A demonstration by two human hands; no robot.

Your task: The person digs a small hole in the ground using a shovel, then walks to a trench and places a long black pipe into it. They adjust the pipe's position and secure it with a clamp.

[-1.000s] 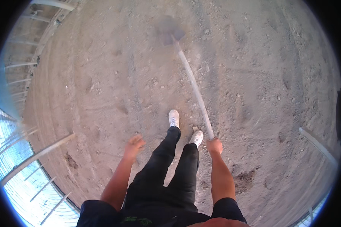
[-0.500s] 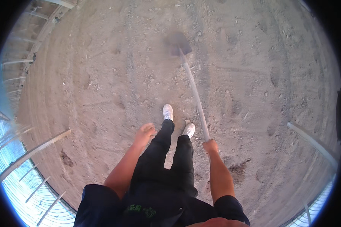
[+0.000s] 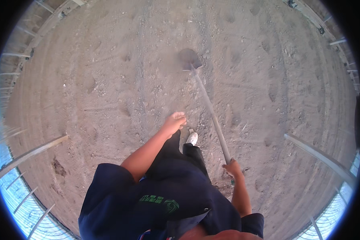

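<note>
Head view: left hand [image 3: 175,122] has neared the shovel [image 3: 210,108].

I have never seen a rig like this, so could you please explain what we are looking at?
No machine is involved: a person works bare-handed, filmed from above by a wide fisheye camera worn on their head, so straight edges look bent. The right hand grips a shovel by its handle; the dark blade is out ahead, though whether it touches the bare ground is unclear. The left hand holds nothing that I can see. Small stones lie scattered about.
</note>
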